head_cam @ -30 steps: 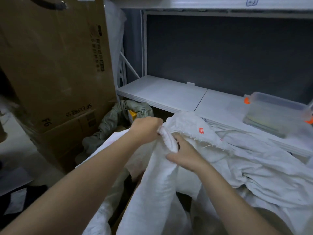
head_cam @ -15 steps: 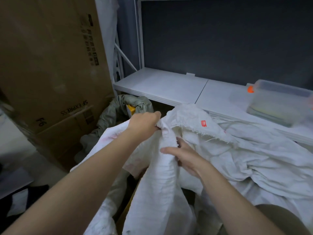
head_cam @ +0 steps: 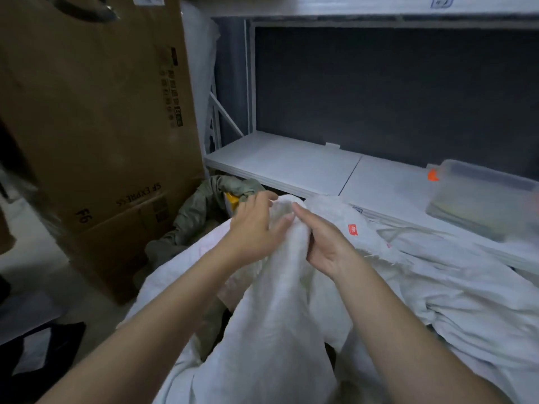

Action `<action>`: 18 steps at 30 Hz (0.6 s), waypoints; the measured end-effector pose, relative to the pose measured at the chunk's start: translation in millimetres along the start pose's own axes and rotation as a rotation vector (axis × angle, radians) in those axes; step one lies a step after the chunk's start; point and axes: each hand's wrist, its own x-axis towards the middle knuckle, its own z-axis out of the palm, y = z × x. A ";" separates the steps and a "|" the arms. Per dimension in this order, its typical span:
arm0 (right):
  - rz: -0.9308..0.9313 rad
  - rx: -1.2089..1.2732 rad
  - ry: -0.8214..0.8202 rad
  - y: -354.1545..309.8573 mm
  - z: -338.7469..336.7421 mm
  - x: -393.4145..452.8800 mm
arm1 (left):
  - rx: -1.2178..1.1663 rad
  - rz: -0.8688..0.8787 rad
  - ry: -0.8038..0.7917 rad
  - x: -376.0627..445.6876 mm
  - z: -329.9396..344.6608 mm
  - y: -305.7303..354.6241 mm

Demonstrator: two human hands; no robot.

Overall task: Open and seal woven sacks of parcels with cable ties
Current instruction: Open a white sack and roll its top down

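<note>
Your two forearms reach up from the bottom edge and meet on the sack [head_cam: 277,310], a white woven one, coarse and crumpled. Its gathered neck runs as a thick rope from low centre up and away from you, the top end pointing toward the shelf [head_cam: 285,161].

Your left hand [head_cam: 253,225] lies against the left side of that neck near its top, fingers straight and spread apart, resting on the cloth rather than gripping it. Your right hand [head_cam: 323,243] is on the right side with its fingers curled round the bunched neck and the thumb stretched up along the top fold.

To the right, more sacks [head_cam: 437,287] lie flat in loose, wrinkled folds of the same white weave; a small red tag [head_cam: 352,229] sits on the cloth just beside your right hand, next to a frayed edge.

Left of the hands and a little further off, an olive cloth [head_cam: 204,208] is slumped in a heap with something yellow showing in it. Beyond it stands a tall brown cardboard box [head_cam: 96,112], smooth-faced, its print upside down.

Furthest back, the flat white shelf carries a clear plastic tub [head_cam: 481,199] with an orange clip, at the right.
</note>
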 end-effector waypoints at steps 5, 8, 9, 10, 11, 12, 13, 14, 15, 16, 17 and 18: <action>-0.047 0.171 -0.094 -21.6 30.1 -25.3 | -0.328 -0.172 -0.279 -17.5 -11.6 3.6; -0.157 0.214 -0.101 -28.9 38.5 -32.7 | -0.317 -0.166 -0.168 -24.6 -16.5 7.0; -0.189 0.146 -0.070 -27.6 38.7 -32.5 | -0.259 -0.132 -0.141 -27.4 -15.7 11.3; -0.234 -0.006 0.009 -24.7 37.6 -31.9 | -0.159 -0.108 -0.107 -30.2 -12.7 15.1; -0.296 -0.218 0.127 -20.4 35.3 -30.4 | -0.024 -0.091 -0.067 -33.4 -9.4 20.0; -0.356 -0.417 0.231 -14.6 33.0 -30.1 | 0.142 -0.076 -0.028 -35.1 -5.0 23.2; -0.374 -0.546 0.292 -8.0 30.6 -31.1 | 0.328 -0.060 0.023 -37.0 0.4 25.6; -0.328 -0.568 0.294 -1.6 28.9 -33.9 | 0.493 -0.040 0.060 -36.8 6.4 25.9; -0.231 -0.510 0.253 3.7 28.7 -38.3 | 0.610 -0.013 0.065 -36.9 13.2 24.4; -0.124 -0.411 0.188 8.0 27.1 -41.6 | 0.696 0.022 0.044 -38.9 18.3 22.4; -0.053 -0.294 0.117 10.8 24.5 -45.7 | 0.769 0.061 0.038 -42.8 21.9 17.1; -0.031 -0.181 0.048 12.8 21.2 -48.2 | 0.805 0.105 0.074 -46.6 22.5 12.4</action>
